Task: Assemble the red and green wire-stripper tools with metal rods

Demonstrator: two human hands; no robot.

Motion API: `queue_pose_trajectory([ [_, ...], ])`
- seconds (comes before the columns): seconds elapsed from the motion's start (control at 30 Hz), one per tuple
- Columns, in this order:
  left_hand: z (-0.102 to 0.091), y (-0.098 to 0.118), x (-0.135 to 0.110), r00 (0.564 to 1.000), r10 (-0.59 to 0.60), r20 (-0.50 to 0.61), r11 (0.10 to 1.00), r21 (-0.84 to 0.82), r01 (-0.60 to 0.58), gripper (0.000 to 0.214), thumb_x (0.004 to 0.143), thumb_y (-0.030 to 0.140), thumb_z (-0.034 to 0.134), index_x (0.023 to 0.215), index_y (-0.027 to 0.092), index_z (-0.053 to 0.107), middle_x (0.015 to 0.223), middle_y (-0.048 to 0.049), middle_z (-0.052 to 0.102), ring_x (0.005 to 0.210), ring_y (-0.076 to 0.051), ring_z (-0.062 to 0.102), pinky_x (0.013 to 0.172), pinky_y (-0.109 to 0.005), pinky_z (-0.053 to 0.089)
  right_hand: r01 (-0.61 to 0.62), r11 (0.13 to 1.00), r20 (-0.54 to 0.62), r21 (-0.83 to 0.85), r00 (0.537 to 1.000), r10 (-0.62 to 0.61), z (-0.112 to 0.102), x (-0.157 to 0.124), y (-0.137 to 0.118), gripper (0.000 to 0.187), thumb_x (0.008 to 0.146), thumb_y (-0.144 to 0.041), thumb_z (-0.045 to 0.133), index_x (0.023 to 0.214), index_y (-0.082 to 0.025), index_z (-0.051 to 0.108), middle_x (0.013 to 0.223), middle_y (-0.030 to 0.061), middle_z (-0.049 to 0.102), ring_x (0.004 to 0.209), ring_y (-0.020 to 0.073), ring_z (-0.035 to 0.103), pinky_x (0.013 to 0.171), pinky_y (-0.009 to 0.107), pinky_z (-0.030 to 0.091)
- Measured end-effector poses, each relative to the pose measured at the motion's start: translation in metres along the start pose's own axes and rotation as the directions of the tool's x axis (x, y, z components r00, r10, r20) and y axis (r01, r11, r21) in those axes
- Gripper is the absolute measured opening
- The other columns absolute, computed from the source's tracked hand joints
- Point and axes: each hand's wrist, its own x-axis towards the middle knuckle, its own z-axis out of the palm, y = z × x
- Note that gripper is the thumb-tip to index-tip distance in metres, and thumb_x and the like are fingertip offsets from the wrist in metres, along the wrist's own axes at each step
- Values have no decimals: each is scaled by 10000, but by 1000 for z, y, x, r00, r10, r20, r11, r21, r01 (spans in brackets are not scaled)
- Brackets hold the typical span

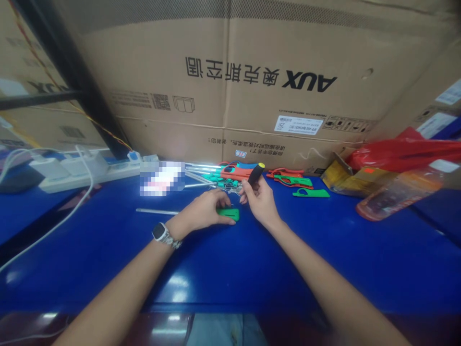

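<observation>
My left hand (pixel 207 209) is closed around a green long-neck lighter (pixel 229 214) lying on the blue table. Its metal tube (pixel 156 211) sticks out to the left beneath the hand. A screwdriver (pixel 256 174) with a black handle and yellow end is gripped in my right hand (pixel 260 198), handle tilted up and to the right. The screwdriver's tip, near the green body, is too small to make out clearly. Behind both hands lies a pile of lighter parts (pixel 230 182), with metal tubes, teal pieces and orange casings.
Loose green casing halves (pixel 311 193) and orange ones (pixel 286 172) lie right of the pile. Farther right are a torn yellow carton (pixel 342 178), a red plastic bag (pixel 403 149) and a tilted drink bottle (pixel 398 194). A white power strip (pixel 97 173) stands left. A large cardboard sheet (pixel 230 105) closes the back.
</observation>
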Motion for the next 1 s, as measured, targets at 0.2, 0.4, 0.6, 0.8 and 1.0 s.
queue_pose_trajectory([
  [0.2, -3, -7, 2, 994, 54, -100, 998, 33, -51, 248, 852, 408, 652, 952, 182, 669, 887, -44, 651, 773, -187, 600, 703, -322, 482, -18, 999, -12, 50, 1000, 19, 4, 1, 4, 351, 874, -520, 631, 1014, -211, 541, 711, -16, 680, 528, 122, 653, 516, 240, 561],
  [0.4, -1, -9, 4, 985, 73, -155, 997, 33, -69, 202, 811, 316, 720, 975, 198, 710, 941, -48, 664, 841, -195, 624, 778, -330, 492, 4, 986, -58, 168, 998, 6, 8, 0, -7, 333, 870, -513, 645, 959, -210, 537, 699, -28, 673, 507, 111, 638, 509, 239, 569],
  [0.6, 2, -5, 6, 979, 23, -204, 1000, 12, -21, 123, 806, 291, 738, 894, 206, 734, 891, -24, 722, 807, -187, 628, 745, -306, 469, 2, 977, -74, 214, 997, 14, 11, -1, -17, 356, 847, -529, 667, 913, -211, 520, 670, -35, 670, 472, 115, 631, 476, 245, 567],
  [0.8, 2, -2, 5, 984, -5, -179, 1000, 21, 9, 84, 836, 257, 674, 827, 194, 729, 852, -35, 721, 777, -182, 629, 715, -292, 468, -16, 977, -65, 213, 997, 30, 10, -2, -17, 348, 855, -524, 661, 920, -209, 527, 665, -35, 668, 478, 113, 631, 469, 230, 550],
  [1.0, 1, 2, 1, 984, 42, -176, 993, 115, -22, 63, 813, 236, 639, 814, 208, 697, 859, -22, 700, 808, -186, 622, 725, -294, 473, 30, 988, -37, 152, 999, -24, 9, -5, -17, 317, 881, -505, 636, 946, -213, 533, 715, -21, 685, 525, 111, 642, 541, 247, 570],
])
